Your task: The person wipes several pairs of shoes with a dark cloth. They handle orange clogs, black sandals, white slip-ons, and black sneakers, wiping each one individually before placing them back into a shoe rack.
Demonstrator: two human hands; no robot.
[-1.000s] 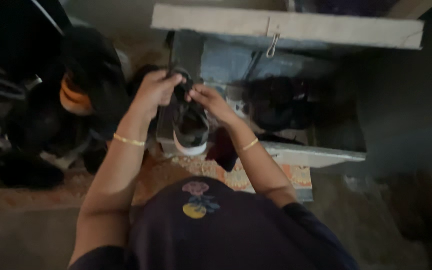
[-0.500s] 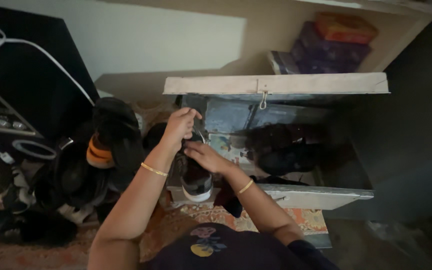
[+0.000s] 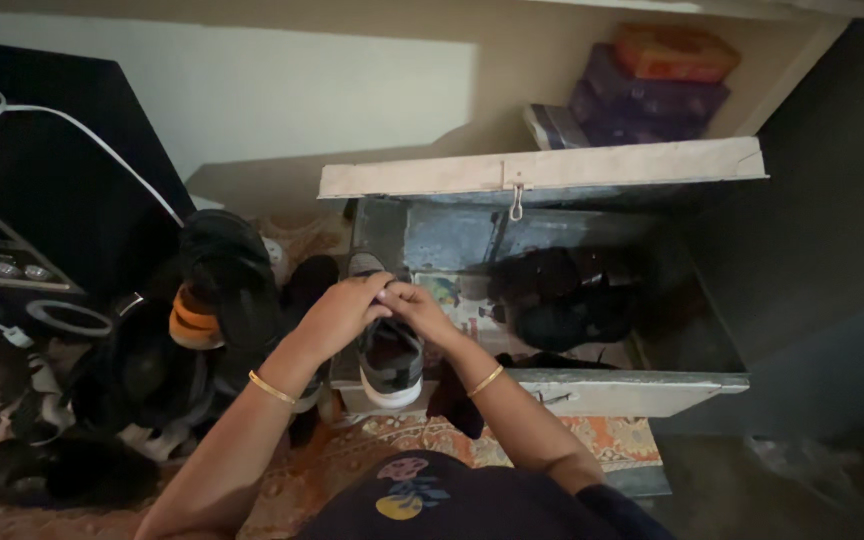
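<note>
Head view: your left hand [image 3: 337, 315] and right hand [image 3: 417, 308] meet, fingers pinched on the shoe [image 3: 389, 352] top | shoe stands toe toward you at the trunk's [image 3: 642, 385] front-left corner, over its front wall | dark shoes [image 3: 562, 300] lie inside the trunk | bags [image 3: 192, 330] left on the rug [image 3: 512, 445]
</note>
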